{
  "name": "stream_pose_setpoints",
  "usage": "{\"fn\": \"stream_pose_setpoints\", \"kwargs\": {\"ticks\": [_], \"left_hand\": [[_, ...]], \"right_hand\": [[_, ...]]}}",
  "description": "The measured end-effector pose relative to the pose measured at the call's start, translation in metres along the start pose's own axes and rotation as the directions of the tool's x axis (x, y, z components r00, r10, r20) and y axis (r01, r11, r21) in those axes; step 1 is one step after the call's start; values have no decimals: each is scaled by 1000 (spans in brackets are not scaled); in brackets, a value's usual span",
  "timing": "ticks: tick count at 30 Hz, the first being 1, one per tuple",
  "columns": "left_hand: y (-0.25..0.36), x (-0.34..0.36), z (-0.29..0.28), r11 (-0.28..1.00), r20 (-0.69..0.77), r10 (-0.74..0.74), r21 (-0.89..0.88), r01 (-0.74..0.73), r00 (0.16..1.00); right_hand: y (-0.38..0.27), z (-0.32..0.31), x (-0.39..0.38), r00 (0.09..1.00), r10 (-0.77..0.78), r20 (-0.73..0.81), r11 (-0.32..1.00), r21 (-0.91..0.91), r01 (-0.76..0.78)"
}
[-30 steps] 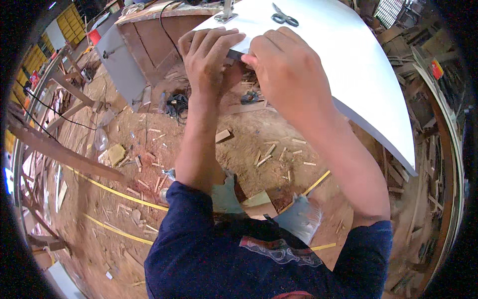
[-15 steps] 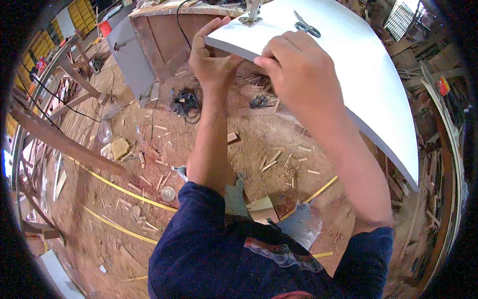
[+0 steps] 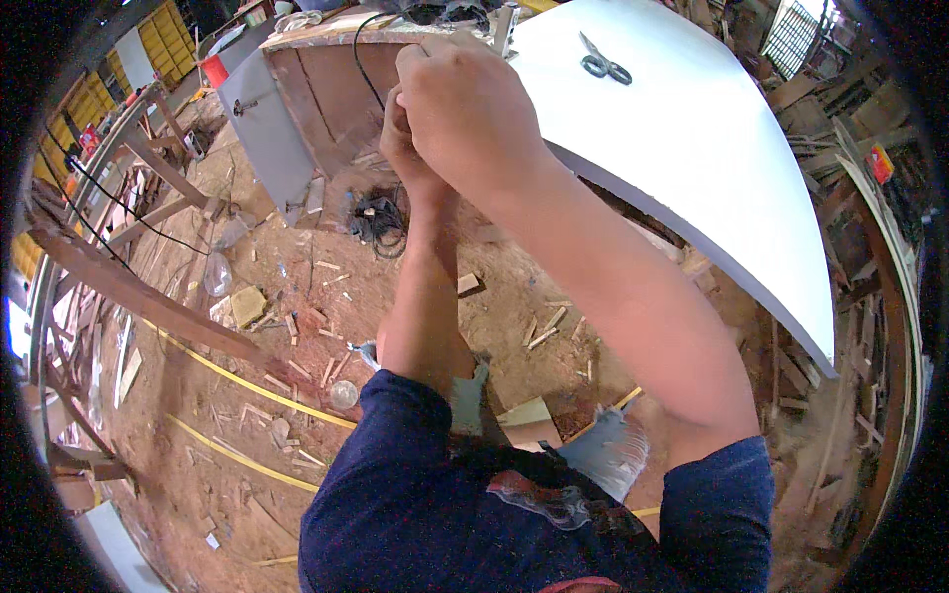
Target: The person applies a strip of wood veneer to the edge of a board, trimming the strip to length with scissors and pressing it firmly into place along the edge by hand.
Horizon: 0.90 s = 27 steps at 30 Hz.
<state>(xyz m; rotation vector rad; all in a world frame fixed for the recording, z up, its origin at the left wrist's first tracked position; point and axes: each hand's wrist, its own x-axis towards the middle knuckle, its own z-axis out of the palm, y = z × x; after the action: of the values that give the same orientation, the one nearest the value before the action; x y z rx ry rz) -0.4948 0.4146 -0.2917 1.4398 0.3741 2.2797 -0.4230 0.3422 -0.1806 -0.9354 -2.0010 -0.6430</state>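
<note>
A large white board [image 3: 682,109] with a grey edge reaches from the upper middle to the right. At its left corner my right hand [image 3: 465,104] is closed, fingers curled, and hides that corner. Just behind and below it, my left hand [image 3: 403,148] is mostly covered, its visible fingers bent in. What either hand grips is hidden between them. Scissors [image 3: 605,65] with dark handles lie partly spread on the board. An upright metal piece [image 3: 504,30] shows just past my right hand.
A brown wooden cabinet [image 3: 336,94] with a grey door [image 3: 259,128] stands at the upper left. Black cable [image 3: 381,222] lies coiled on the dirt floor among wood scraps. A wooden beam [image 3: 138,282] crosses at left; timber [image 3: 870,267] is stacked at right.
My right hand has moved left along the board's edge to the corner and now covers much of my left hand. The left hand's fingers have bent in. The view has shifted slightly.
</note>
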Motion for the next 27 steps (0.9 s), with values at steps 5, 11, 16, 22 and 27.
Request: {"fn": "stream_pose_setpoints", "kwargs": {"ticks": [5,11,16,22,27], "left_hand": [[-4,3,-3,999,-52,9,46,-7,999],[6,3,7,995,-47,70,70,-67,996],[29,6,-5,990,161,15,133,-37,987],[50,8,-23,976,310,5,-208,63,951],[60,4,-19,984,102,-180,31,178,978]], "right_hand": [[-6,9,5,1000,-11,-6,998,-69,11],[-3,-2,0,996,41,74,995,-99,-33],[20,-56,-45,975,106,194,993,-80,-92],[43,-171,-134,934,343,101,936,-123,-331],[79,-264,-211,885,448,125,883,-214,-417]]}}
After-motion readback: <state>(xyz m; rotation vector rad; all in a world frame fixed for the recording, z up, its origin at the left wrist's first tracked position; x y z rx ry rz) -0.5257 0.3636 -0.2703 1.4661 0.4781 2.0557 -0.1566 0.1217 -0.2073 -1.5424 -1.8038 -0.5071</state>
